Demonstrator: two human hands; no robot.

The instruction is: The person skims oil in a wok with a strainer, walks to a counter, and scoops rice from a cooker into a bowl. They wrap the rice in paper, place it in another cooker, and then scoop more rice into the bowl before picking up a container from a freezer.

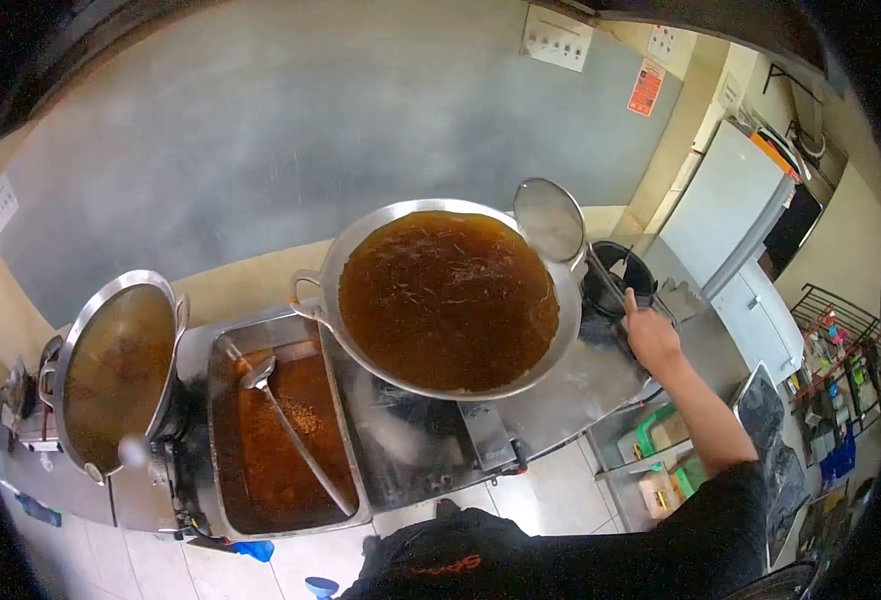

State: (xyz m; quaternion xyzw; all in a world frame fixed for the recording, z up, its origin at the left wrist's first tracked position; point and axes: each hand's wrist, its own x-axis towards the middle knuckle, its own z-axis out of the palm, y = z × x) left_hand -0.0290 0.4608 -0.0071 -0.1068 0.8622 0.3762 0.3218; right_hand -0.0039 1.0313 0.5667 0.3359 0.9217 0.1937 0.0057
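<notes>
My right hand (652,338) is closed around the handle of a round mesh skimmer (548,220), index finger stretched along it. The skimmer's mesh head is tilted up at the right rim of a large metal wok (325,285). Dark brown liquid (450,305) with pale streaks on its surface fills most of that wok. Just beyond my hand stands a black pot (615,262), its contents hard to make out. My left hand is out of view.
Left of the wok, a rectangular metal tray (222,440) holds reddish-brown sauce and a long-handled ladle (300,435). Another wok (52,400) of murky brown liquid stands at far left. A white refrigerator (730,200) and a wire rack (840,320) are on the right.
</notes>
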